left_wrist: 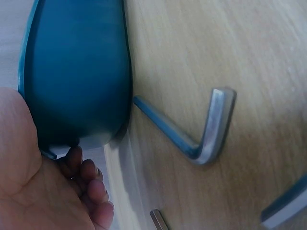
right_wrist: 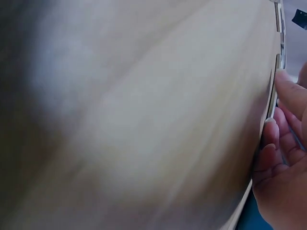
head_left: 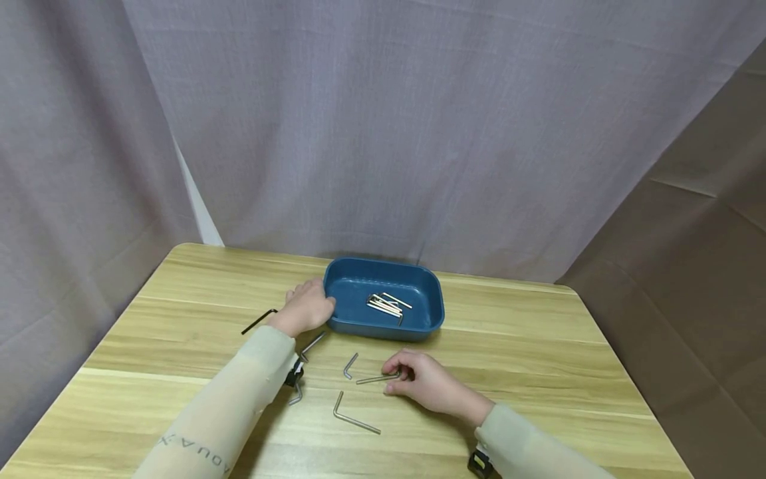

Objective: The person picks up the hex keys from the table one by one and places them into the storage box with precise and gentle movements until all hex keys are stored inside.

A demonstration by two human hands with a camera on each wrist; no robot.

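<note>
A blue tray (head_left: 432,313) stands at the middle of the wooden table (head_left: 538,346) with several silver hex keys (head_left: 385,305) in it. My left hand (head_left: 312,307) grips the tray's left end; in the left wrist view its curled fingers (left_wrist: 91,187) sit against the tray wall (left_wrist: 76,72). In front of the tray, my right hand (head_left: 399,374) pinches the bent end of a silver hex key (head_left: 374,380) that lies on the table. The right wrist view is blurred and shows fingertips (right_wrist: 276,153) on a thin metal bar (right_wrist: 272,103).
Loose hex keys lie on the table: a black one (head_left: 259,321) left of my left hand, silver ones (head_left: 312,344) (head_left: 350,365) (head_left: 354,416) between the arms, one (left_wrist: 201,139) beside the tray. Grey curtains hang behind. The table's right half is bare wood.
</note>
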